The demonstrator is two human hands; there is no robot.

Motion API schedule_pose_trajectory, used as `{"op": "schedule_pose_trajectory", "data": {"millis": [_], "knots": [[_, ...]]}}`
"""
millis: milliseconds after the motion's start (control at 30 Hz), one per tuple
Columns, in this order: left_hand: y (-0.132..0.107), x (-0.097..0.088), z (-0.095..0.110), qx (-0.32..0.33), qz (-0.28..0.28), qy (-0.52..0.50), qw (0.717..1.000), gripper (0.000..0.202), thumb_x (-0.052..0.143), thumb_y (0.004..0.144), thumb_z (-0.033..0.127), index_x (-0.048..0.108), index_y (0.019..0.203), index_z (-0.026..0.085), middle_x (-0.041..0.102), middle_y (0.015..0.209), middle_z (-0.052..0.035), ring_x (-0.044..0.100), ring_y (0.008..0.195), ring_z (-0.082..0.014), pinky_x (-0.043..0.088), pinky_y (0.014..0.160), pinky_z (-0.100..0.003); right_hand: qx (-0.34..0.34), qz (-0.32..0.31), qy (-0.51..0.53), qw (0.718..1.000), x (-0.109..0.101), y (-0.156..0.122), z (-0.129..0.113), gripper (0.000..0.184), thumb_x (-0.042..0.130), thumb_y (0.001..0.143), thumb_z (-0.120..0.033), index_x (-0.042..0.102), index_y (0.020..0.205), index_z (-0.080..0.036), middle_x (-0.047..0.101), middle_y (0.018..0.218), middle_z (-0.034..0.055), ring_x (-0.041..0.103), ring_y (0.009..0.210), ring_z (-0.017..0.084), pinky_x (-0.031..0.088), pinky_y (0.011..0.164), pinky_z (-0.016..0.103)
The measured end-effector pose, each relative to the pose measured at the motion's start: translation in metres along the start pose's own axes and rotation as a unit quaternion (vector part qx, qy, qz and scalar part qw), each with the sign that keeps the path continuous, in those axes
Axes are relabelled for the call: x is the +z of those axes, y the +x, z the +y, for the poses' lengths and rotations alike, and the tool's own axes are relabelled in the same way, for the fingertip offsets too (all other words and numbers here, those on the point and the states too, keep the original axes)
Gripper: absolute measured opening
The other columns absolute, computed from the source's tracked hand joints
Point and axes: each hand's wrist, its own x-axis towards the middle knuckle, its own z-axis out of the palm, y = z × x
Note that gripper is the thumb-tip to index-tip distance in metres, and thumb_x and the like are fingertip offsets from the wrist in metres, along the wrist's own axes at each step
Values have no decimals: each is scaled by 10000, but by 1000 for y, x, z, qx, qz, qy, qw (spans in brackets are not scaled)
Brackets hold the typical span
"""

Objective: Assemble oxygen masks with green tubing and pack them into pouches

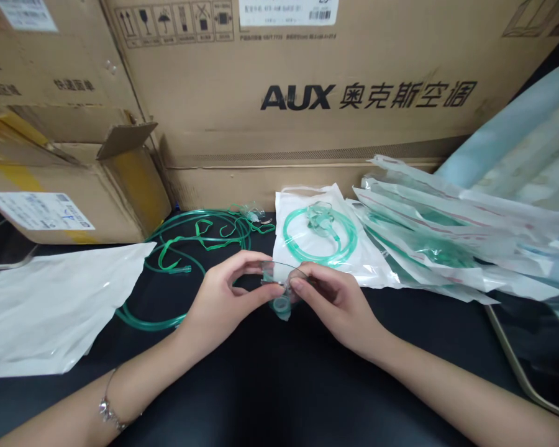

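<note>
My left hand (226, 295) and my right hand (328, 298) meet over the black table, both pinching a small clear plastic mask piece (282, 292) with a green-tinted port at its lower end. Loose green tubing (190, 248) with a green strap lies coiled just behind my left hand. A sealed pouch (326, 239) holding a coiled green tube and mask lies right behind my right hand.
An empty white pouch (51, 304) lies at the left. A fanned stack of sealed pouches (438, 248) fills the right. Cardboard boxes (307, 93) wall off the back, with smaller boxes (69, 186) at the back left. The table's metal edge (517, 366) runs along the right.
</note>
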Motion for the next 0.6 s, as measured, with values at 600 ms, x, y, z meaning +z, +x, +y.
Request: {"op": "schedule_pose_trajectory", "data": {"millis": [600], "knots": [[-5,1,9,-92,42,-69,992,291,759,571,286,660,811,155,666,746,-25,619,696,-165,520,586,-265,-45,10,-49,998,1,-2,2,159,459,874,-247,558,766,-187,542,714,19,504,670,129,415,636,259]]}}
